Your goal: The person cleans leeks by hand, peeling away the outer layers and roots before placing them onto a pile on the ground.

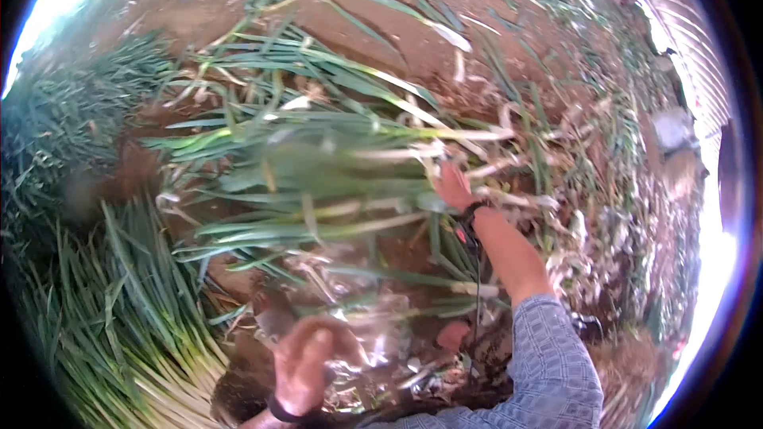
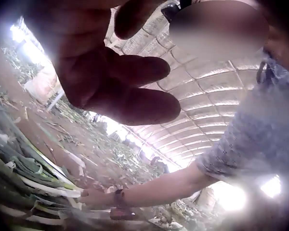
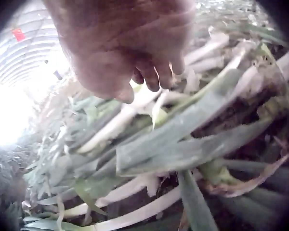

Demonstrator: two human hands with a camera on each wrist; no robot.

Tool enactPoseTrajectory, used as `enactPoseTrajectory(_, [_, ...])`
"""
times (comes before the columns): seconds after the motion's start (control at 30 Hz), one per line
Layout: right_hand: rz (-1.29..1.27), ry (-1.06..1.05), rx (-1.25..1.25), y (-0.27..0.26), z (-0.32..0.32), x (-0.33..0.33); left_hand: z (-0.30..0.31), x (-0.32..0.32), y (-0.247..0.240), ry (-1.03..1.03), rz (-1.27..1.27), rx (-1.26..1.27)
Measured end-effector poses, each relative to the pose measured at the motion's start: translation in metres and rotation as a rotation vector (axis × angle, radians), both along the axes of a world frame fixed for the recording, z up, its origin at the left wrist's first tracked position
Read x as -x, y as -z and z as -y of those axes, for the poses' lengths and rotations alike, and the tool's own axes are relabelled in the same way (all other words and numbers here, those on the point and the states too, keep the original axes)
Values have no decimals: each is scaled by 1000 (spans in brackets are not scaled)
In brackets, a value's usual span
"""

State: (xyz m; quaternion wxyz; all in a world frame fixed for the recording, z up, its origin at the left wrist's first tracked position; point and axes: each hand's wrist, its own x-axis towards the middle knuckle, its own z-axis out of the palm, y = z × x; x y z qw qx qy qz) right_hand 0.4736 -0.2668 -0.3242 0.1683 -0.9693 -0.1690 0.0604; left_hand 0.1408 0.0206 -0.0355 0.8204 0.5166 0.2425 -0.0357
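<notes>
Long green onions with white lower stalks (image 1: 373, 155) lie in a loose layer across the soil. At their white ends, my right hand (image 1: 453, 184) grips a stalk; in the right wrist view that hand (image 3: 130, 48) has its fingertips bent down around a pale stalk (image 3: 127, 111), partly hidden by the palm. Lower in the head view, my left hand (image 1: 304, 361) is raised and blurred, apart from the onions. The left wrist view shows this hand (image 2: 111, 72) with loosely bent fingers and nothing between them.
A neat bundle of green onions (image 1: 151, 326) stands at the lower left, and a dense green heap (image 1: 71, 127) lies behind it. Peeled leaves and scraps (image 1: 588, 230) cover the ground at the right. A ribbed arched roof (image 2: 207, 91) curves overhead.
</notes>
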Motion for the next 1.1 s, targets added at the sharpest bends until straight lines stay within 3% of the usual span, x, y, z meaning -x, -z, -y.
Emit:
enactPoseTrajectory(0.07, [-124,142,144,27,-15,-4,-5,10,9,67,-48,-77])
enactPoseTrajectory(0.13, [111,237,262,70,-22,1,-2,8,-1,-5,-112,-23])
enactPoseTrajectory(0.2, [-390,46,326,5,-33,6,2,3,-7,2,-27,-27])
enactPoseTrajectory(0.27, [-261,30,327,2,-38,21,4,1,-17,22,-83,77])
enactPoseTrajectory(0.33, [-453,103,272,-29,-46,33,10,4,-15,62,-5,54])
enactPoseTrajectory(0.37, [-529,-28,118,-45,-34,46,14,6,-15,111,28,22])
enactPoseTrajectory(0.43, [-579,-23,58,-44,-36,74,31,14,8,186,77,-170])
enactPoseTrajectory(0.47, [-623,-37,-42,-46,-38,84,39,23,21,206,-1,-7])
enactPoseTrajectory(0.53, [-775,0,-151,-63,-44,93,46,18,18,445,121,-233])
enactPoseTrajectory(0.57, [-751,40,-200,-159,-72,108,55,23,28,505,204,-304])
enactPoseTrajectory(0.67, [-810,131,-866,-159,-75,95,62,31,18,944,403,-338])
enactPoseTrajectory(0.73, [-855,185,-1341,-179,-82,93,73,42,47,936,475,-410])
enactPoseTrajectory(0.8, [-790,316,-1361,-186,-104,86,67,43,60,953,433,-540])
enactPoseTrajectory(0.87, [-853,367,-1573,-159,-115,75,56,51,29,930,440,-919])
enactPoseTrajectory(0.9, [-886,395,-1680,-153,-120,74,50,57,37,891,457,-1034])
enactPoseTrajectory(0.97, [-834,432,-1608,-179,-133,82,40,58,73,786,477,-1249])
enactPoseTrajectory(1.0, [-808,452,-1575,-195,-137,86,28,49,88,814,333,-1310])
enactPoseTrajectory(1.03, [-794,637,-1747,-229,-160,104,13,41,72,771,214,-1252])
enactPoseTrajectory(1.07, [-800,595,-1702,-232,-169,110,-2,33,55,719,99,-1194])
enactPoseTrajectory(1.1, [-806,555,-1655,-233,-175,114,-9,25,47,440,137,-956])
